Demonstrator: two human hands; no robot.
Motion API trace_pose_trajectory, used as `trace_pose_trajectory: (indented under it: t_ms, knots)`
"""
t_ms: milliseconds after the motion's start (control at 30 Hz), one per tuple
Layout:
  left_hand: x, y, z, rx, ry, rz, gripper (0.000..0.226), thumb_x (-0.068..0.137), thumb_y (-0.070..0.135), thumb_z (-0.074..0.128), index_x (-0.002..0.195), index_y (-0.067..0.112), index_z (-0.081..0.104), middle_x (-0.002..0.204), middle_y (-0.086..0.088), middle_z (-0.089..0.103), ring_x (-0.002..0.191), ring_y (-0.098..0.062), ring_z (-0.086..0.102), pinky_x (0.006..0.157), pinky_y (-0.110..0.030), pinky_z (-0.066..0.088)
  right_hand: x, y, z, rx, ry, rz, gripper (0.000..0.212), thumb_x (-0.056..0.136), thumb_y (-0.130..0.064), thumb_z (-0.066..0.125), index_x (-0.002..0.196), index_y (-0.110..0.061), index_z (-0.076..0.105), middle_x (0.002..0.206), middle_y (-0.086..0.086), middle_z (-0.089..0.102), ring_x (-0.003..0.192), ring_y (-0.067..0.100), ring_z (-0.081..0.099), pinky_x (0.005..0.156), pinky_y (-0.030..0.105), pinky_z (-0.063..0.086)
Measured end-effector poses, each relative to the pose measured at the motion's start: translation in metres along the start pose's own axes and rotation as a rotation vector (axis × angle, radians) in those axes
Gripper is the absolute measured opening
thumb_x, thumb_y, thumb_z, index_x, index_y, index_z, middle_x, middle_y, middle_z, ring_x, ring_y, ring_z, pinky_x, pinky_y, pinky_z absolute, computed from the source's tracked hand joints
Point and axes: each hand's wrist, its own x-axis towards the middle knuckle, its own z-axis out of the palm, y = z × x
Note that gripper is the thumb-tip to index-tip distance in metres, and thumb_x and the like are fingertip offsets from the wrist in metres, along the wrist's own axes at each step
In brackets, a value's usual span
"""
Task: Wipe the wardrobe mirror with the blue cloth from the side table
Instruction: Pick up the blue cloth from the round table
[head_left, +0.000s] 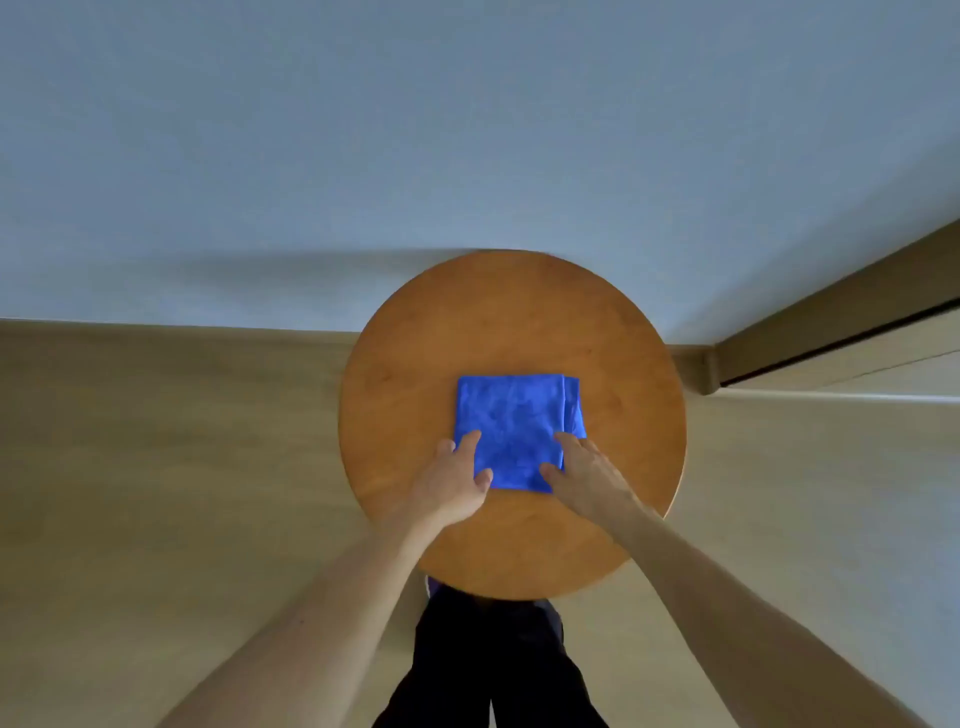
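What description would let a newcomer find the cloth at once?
Find the round wooden side table by the pale wall. Near its middle lies a folded blue cloth, the left hand and right hand touching its near corners. It is the only bright blue thing in view.

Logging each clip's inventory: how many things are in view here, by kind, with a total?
blue cloth: 1
side table: 1
hands: 2, the left hand and the right hand, both resting on the cloth's near edge
Total: 4
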Motion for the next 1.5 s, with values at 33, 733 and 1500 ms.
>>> trace_pose_trajectory:
  t_ms: [33,733,1500]
  knots:
    - [0.008,0.001,0.002,-0.008,-0.003,-0.015,0.064,0.107,0.037,0.043,0.162,0.024,0.014,0.161,-0.012,0.025,0.129,-0.026,0.053,0.106,-0.037,0.044,0.009,0.002,0.001,0.01,0.011,0.002,0.06,0.101,-0.032,0.05,0.154,-0.012,0.029,0.151,0.016,0.039,0.138,0.034,0.04,0.11,0.043,0.037]
    - [0.116,-0.017,0.048,-0.184,0.233,-0.118,0.071,0.096,0.031,0.063,0.157,0.026,0.025,0.136,-0.011,0.045,0.108,-0.023,0.059,0.086,-0.033,0.051,0.116,0.034,0.031,0.338,0.069,0.265,0.085,0.09,-0.047,0.065,0.152,-0.009,0.021,0.144,0.01,0.045,0.138,0.033,0.033,0.108,0.048,0.039]
    - [0.004,0.017,-0.019,-0.549,0.613,-0.025,0.039,0.092,0.021,0.067,0.126,0.034,0.053,0.102,0.026,0.054,0.085,0.025,0.051,0.067,0.002,0.039,0.025,-0.034,-0.063,0.592,0.024,-0.15,0.026,0.088,-0.039,0.072,0.108,-0.026,0.062,0.096,-0.008,0.071,0.088,0.014,0.069,0.075,0.035,0.059]
